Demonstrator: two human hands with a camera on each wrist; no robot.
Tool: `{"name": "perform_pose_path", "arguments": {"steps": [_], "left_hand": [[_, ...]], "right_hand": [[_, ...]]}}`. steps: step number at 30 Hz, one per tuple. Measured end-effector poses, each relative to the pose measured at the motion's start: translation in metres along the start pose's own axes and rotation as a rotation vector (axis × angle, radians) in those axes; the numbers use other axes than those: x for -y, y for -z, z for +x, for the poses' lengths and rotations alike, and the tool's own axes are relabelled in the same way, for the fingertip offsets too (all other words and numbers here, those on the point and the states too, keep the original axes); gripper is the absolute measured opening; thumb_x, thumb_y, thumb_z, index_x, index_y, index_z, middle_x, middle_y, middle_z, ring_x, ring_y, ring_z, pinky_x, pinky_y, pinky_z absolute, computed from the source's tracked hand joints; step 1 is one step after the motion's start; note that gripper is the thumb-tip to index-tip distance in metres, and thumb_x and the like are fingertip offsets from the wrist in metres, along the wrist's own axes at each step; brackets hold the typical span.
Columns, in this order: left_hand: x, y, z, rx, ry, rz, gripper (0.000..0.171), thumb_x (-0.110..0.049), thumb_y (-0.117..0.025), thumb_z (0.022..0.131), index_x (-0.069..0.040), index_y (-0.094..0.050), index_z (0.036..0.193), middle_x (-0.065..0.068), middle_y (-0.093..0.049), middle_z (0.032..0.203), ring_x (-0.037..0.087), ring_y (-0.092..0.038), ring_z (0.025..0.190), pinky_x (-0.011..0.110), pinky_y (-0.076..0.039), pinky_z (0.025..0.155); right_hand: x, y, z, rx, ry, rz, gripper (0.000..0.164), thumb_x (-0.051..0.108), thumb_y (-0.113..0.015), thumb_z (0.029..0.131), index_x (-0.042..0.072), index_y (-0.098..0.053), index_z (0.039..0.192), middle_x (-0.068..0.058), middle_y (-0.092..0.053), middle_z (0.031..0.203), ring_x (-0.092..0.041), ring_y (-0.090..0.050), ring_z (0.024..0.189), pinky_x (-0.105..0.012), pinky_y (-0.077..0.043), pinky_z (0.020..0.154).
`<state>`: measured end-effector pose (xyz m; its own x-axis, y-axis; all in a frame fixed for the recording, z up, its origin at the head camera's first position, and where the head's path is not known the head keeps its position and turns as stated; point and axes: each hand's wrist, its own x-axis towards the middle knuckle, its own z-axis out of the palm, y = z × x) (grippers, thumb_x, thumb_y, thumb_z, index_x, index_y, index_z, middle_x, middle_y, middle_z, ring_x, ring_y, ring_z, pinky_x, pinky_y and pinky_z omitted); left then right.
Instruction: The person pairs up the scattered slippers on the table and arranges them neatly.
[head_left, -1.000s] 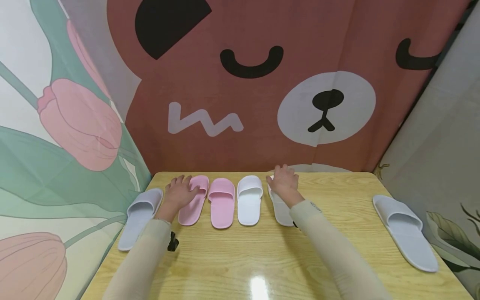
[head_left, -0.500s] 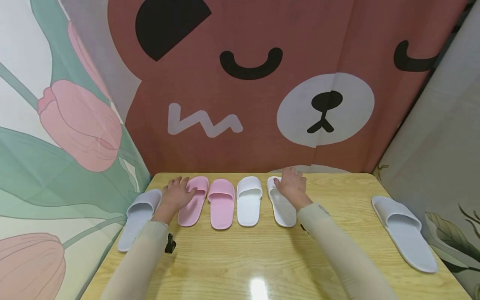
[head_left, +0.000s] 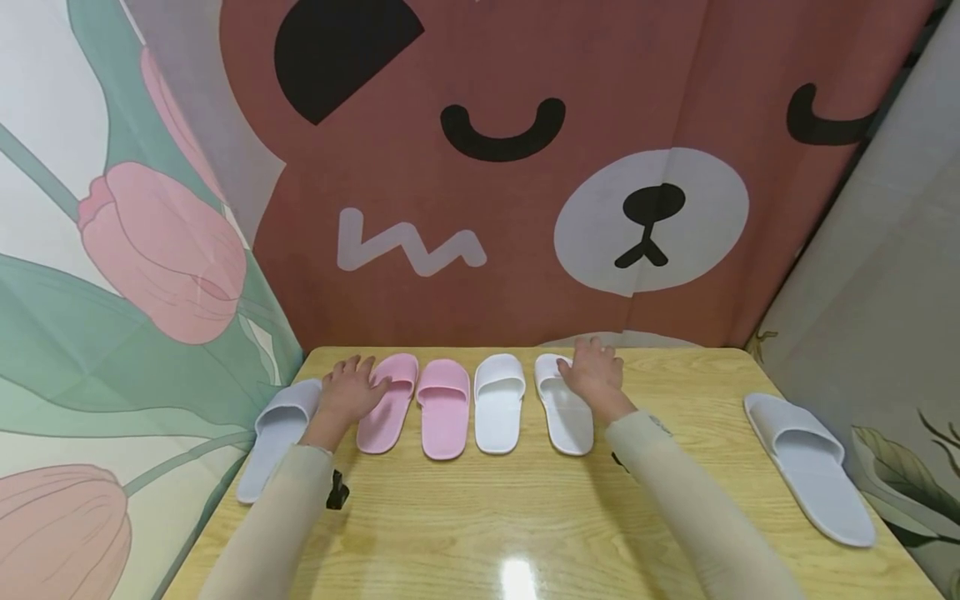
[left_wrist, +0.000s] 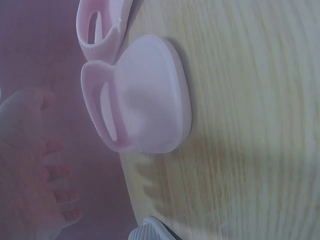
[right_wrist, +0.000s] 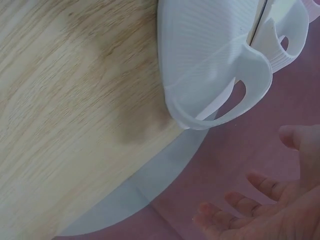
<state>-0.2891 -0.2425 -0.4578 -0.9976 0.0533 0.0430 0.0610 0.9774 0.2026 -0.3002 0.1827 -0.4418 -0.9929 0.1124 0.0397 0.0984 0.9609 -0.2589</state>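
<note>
My left hand hovers with spread fingers beside the left pink slipper, its thumb overlapping that slipper's strap in the head view. In the left wrist view, the hand is apart from the pink slipper and holds nothing. The right hand is over the right side of the right white slipper. Its fingers look loosely extended in the right wrist view, with a gap to the white slipper. Between the hands lie a second pink slipper and another white slipper.
A pale grey slipper lies at the table's left edge. Another grey slipper sits near the right edge. The wooden table meets a curtain with a bear face at the back; printed curtains flank both sides.
My right hand has shifted right, uncovering more of the right white slipper. The left hand has drifted slightly left. The slippers have stayed in place.
</note>
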Motion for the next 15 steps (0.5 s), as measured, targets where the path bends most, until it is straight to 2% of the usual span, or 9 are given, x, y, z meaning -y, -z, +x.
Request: {"name": "perform_pose_path", "arguments": {"steps": [15], "left_hand": [[0.008,0.001,-0.001,-0.009,0.003,0.009,0.075,-0.055,-0.041,0.101,-0.003,-0.036,0.155,0.031,-0.029,0.157,0.054,-0.024,0.144,0.070,-0.022,0.113]], "right_hand": [[-0.018,0.005,-0.003,-0.011,-0.003,0.005,0.066,0.046,-0.055,0.100,-0.003,-0.045,0.144,-0.030,-0.044,0.142,-0.054,-0.041,0.128,-0.067,-0.038,0.103]]}}
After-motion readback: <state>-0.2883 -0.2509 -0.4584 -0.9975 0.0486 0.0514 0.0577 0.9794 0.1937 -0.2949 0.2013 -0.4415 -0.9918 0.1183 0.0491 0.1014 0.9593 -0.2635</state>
